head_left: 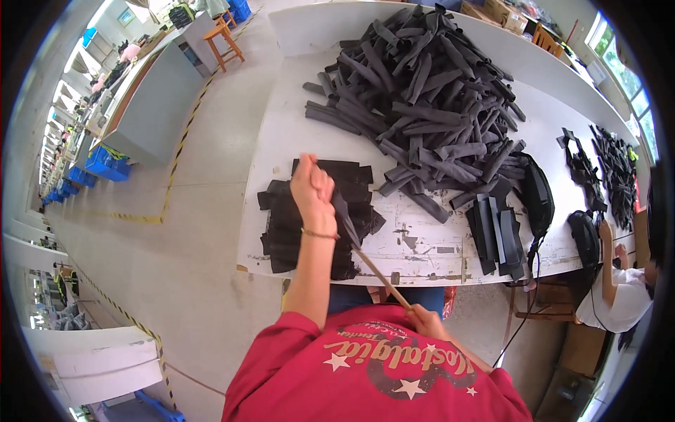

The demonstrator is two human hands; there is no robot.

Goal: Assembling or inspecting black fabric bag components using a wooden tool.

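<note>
My left hand is raised over the near left of the table, its fingers closed around the upper end of a narrow black fabric tube. The tube slants down to the right, and a thin wooden stick runs out of its lower end. Close to my body, my right hand grips the other end of that stick. Beneath my left hand and forearm lies a layered pile of flat black fabric pieces, partly hidden by them.
A large heap of rolled dark fabric tubes covers the table's far middle. To the right are a stack of dark strips and a black padded object. Another person sits at the right end. A wooden stool stands beyond the aisle.
</note>
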